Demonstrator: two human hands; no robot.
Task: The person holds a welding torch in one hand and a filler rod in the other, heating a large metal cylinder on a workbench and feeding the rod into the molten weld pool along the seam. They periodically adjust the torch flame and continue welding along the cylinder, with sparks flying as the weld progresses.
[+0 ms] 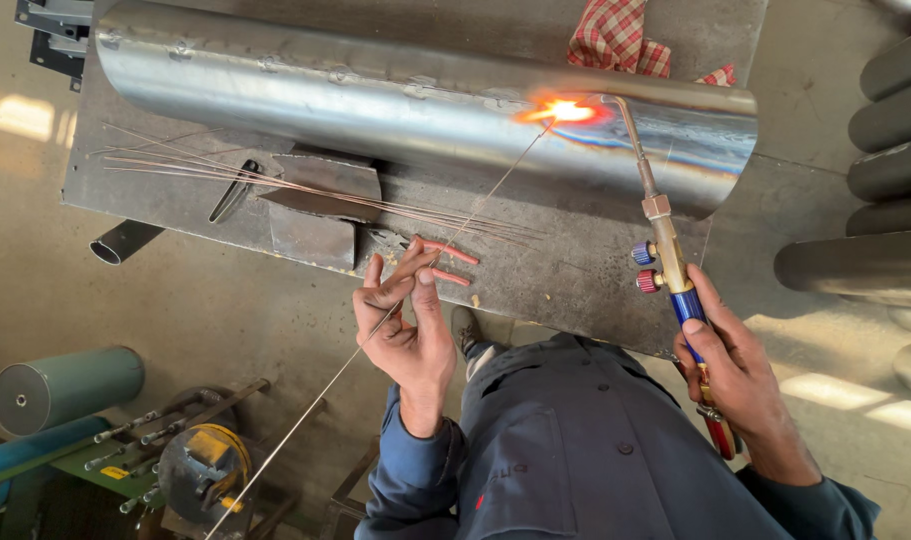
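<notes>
A long shiny steel tube (375, 95) lies across a dark metal workbench (575, 270). My right hand (735, 375) grips a gas torch (665, 250) with a blue handle and brass neck; its tip burns an orange flame (563, 110) on the tube's seam. My left hand (405, 320) pinches a thin filler rod (475, 205) between thumb and fingers. The rod's far end reaches into the flame, and its near end trails down past my arm.
A bundle of spare thin rods (275, 185) and metal plates (315, 205) lie on the bench near red-handled pliers (445, 262). A checked cloth (615, 40) sits behind the tube. Grey tubes (895, 130) are stacked at right. A teal cylinder (65, 385) and a rod holder (200, 460) stand on the floor.
</notes>
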